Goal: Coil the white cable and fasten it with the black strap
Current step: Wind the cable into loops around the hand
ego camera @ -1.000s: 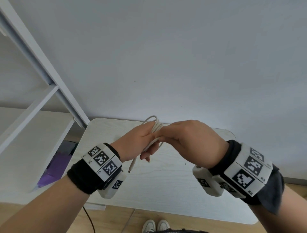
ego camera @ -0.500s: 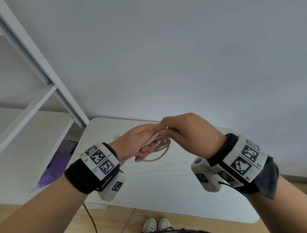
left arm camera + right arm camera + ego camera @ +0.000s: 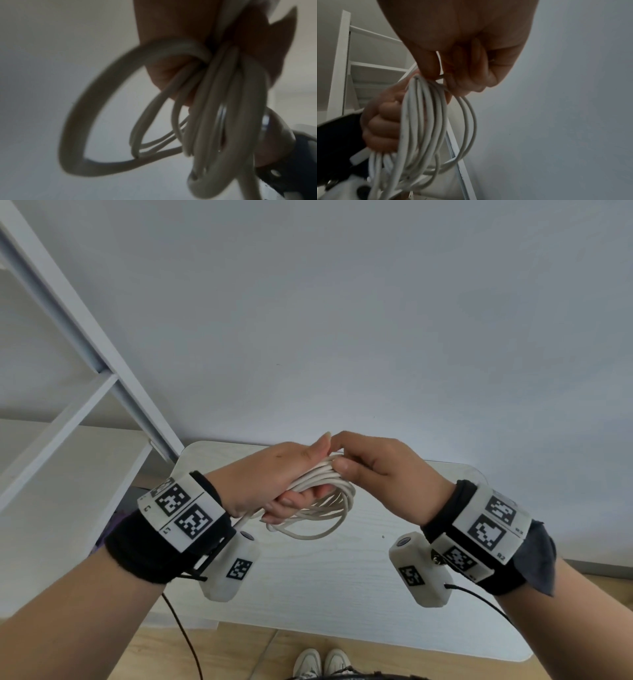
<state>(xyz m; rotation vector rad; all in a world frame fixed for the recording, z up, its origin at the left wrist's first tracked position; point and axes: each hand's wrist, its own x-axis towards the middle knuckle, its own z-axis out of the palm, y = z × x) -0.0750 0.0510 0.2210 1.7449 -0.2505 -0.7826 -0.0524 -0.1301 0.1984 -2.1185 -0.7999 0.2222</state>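
Observation:
The white cable (image 3: 322,508) is wound into several loops and held in the air above the small white table (image 3: 342,594). My left hand (image 3: 291,481) grips the bundle, fingers curled round the strands; the coil (image 3: 214,108) hangs from it in the left wrist view. My right hand (image 3: 349,463) meets it from the right and pinches the top of the loops (image 3: 426,108) between thumb and fingers. One loose end trails down-left past my left wrist. No black strap shows in any view.
A white shelf frame (image 3: 85,354) stands at the left, with a purple thing low beside it. A plain wall fills the back. Black sensor wires hang from both wrist units. Shoes (image 3: 322,662) show below the table's front edge.
The coil has grown from a small loop to several hanging loops. Both hands rose a little, and my right hand shifted from covering the bundle to pinching its top.

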